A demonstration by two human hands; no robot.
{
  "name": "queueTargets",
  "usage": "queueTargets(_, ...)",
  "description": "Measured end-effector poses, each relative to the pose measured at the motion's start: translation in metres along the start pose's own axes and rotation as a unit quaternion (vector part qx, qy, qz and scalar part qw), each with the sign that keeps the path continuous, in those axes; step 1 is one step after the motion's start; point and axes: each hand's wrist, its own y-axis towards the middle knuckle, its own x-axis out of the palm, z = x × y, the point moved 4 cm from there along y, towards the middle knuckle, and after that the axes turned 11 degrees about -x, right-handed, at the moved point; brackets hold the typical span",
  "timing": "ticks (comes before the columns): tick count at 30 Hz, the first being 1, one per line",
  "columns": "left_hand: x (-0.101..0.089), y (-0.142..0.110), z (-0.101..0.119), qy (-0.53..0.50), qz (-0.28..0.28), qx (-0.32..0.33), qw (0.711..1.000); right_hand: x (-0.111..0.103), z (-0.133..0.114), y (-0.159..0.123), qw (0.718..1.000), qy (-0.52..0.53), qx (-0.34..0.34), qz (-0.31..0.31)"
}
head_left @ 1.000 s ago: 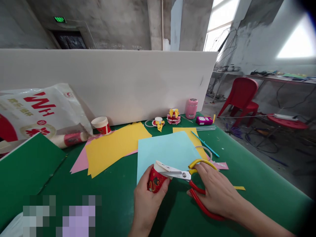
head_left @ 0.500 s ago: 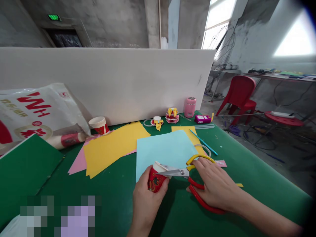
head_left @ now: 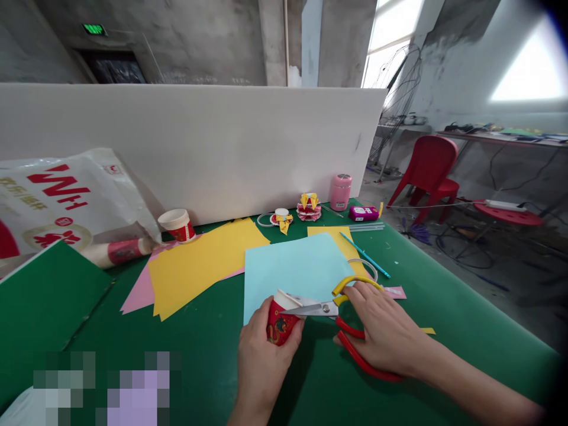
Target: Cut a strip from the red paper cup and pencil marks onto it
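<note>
My left hand (head_left: 260, 355) is wrapped round a small red paper cup (head_left: 280, 322) with a white rim, held tilted just above the green table. My right hand (head_left: 384, 334) grips a pair of scissors (head_left: 331, 310) with one yellow and one red handle loop. The steel blades point left and close on the cup's rim. Both hands sit at the near edge of a light blue paper sheet (head_left: 297, 269).
Yellow sheets (head_left: 199, 263) over pink paper (head_left: 139, 290) lie to the left. A second red cup (head_left: 176, 225), a printed plastic bag (head_left: 66, 195), small paper crafts (head_left: 309, 208), a pink bottle (head_left: 340, 191) and a teal stick (head_left: 364, 254) stand near the white board (head_left: 199, 142). A red chair (head_left: 428, 168) is beyond the table.
The scissor blades have closed further on the cup's rim. Both hands and the cup stay in nearly the same place; the view shifted slightly.
</note>
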Motion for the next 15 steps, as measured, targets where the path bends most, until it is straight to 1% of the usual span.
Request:
queueTargets(5, 0.0012, 0.0009, -0.0018, -0.001, -0.013, -0.026, 1.000, 0.0007, -0.0015, 0.0005, 1.000, -0.019, 0.005, 0.002)
queueTargets(10, 0.0004, 0.0007, -0.0009, -0.011, -0.010, -0.020, 1.000, 0.0017, -0.0012, 0.0015, 1.000, -0.026, 0.004, 0.009)
queueTargets(12, 0.0004, 0.0001, 0.0011, -0.027, -0.024, -0.022, 0.999, 0.0025, -0.0010, 0.0019, 1.000, -0.011, 0.003, 0.005)
queueTargets(15, 0.0009, -0.0005, 0.0045, -0.073, -0.063, -0.040, 0.994, 0.0028, -0.0013, 0.0023, 1.000, 0.015, 0.007, -0.003)
